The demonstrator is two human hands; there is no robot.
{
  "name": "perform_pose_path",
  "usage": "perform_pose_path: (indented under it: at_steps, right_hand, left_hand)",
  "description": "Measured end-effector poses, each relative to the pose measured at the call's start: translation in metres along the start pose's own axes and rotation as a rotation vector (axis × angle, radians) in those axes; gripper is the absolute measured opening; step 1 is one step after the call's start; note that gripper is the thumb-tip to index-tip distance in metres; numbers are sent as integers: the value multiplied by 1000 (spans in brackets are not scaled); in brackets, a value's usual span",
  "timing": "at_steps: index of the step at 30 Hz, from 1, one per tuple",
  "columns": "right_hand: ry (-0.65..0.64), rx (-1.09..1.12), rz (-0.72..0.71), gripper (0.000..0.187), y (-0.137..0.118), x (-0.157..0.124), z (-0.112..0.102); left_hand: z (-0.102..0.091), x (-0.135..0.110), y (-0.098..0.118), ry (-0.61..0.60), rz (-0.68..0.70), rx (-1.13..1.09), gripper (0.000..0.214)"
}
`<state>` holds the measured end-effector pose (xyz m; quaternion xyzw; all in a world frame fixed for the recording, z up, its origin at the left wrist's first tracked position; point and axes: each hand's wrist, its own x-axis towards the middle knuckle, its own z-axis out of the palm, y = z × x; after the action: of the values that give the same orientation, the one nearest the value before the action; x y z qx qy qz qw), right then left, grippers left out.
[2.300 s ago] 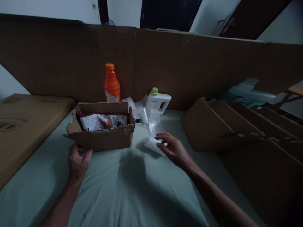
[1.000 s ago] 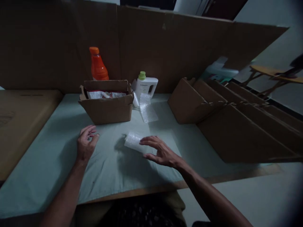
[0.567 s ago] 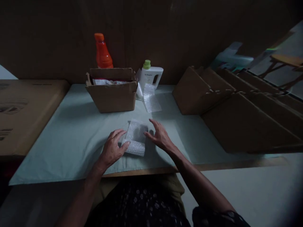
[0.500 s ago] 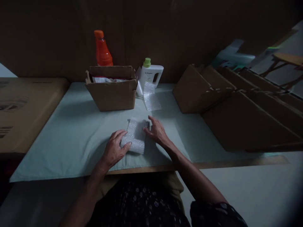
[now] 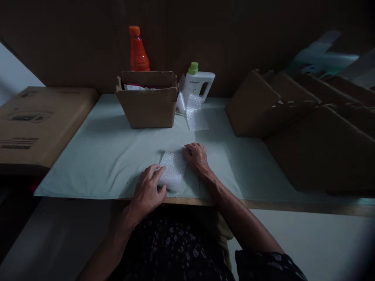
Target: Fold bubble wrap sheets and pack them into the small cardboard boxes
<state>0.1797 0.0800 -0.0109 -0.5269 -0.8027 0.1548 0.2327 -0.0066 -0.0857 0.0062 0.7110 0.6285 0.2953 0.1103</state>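
Observation:
A folded piece of bubble wrap (image 5: pixel 173 171) lies near the front edge of the table, on a pale green cloth (image 5: pixel 111 156). My left hand (image 5: pixel 149 190) grips its near left corner with curled fingers. My right hand (image 5: pixel 197 157) holds its far right edge, fingers bent over it. A small open cardboard box (image 5: pixel 148 105) with a red and white packet inside stands further back. Behind the box are an orange bottle (image 5: pixel 138 50) and a white jug with a green cap (image 5: pixel 197 84). A second strip of bubble wrap (image 5: pixel 195 115) lies beside the jug.
A large flat carton (image 5: pixel 38 121) lies at the left. Folded cardboard boxes (image 5: pixel 295 117) are stacked slantwise along the right. A tall cardboard wall (image 5: pixel 88 43) closes off the back. The table's wooden front edge (image 5: pixel 293 205) runs just past my hands.
My right hand drew the bubble wrap from beside the jug toward the front edge. My left hand left the box and took hold of the wrap. The view tilted down.

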Motion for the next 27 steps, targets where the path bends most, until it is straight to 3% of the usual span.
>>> perform_pose_path:
  at_steps: [4, 7, 10, 16, 20, 23, 25, 27]
  right_hand:
    - [22, 6, -18, 23, 1, 0, -2]
    - [40, 13, -31, 24, 2, 1, -3]
    - [53, 8, -33, 25, 2, 1, -3]
    - [56, -18, -58, 22, -10, 8, -13]
    - [26, -98, -131, 24, -34, 34, -20]
    - [-23, -222, -163, 28, -51, 62, -13]
    - [-52, -257, -159, 30, -57, 78, -1]
    - [-77, -262, -162, 30, -58, 88, 14]
  left_hand:
    - [-3, -6, 8, -75, 21, 121, 40]
    - [-3, -10, 19, -65, 50, 114, 31]
    - [0, -15, 29, -78, 121, 87, 31]
    - [0, -21, 37, -231, 188, 7, 37]
    - [-7, -18, 35, -169, 228, 43, 62]
    - [-15, -18, 36, -134, 204, 56, 57]
    - [-22, -23, 38, -206, 181, 7, 47]
    - [-31, -33, 42, -352, 177, -118, 39]
